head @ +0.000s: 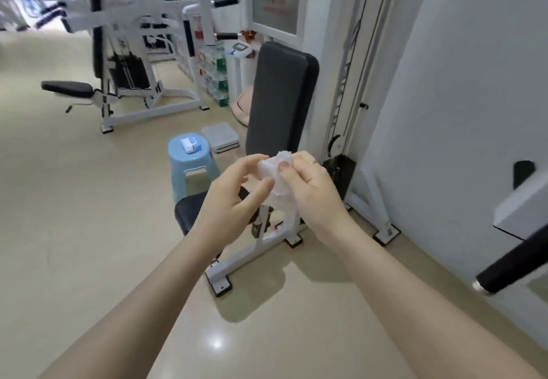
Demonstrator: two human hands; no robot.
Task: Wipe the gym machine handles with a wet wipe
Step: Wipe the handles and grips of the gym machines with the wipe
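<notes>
Forearms entering from bottom of frame, converging at centre. Left hand (237, 188) and right hand (308, 188) together, both pinching and working wet wipe (275, 171). Black handle (513, 263) lying lower right, long axis slanting up-right, capped end toward camera; right hand nearer. Wipe packet (189, 143) resting on blue stool (189, 159), centre left, beyond.

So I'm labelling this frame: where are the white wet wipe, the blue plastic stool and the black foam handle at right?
white wet wipe (277, 171), head view, crumpled middle
blue plastic stool (178, 157), head view, seat rim
black foam handle (513, 263), head view, mid-grip
</notes>
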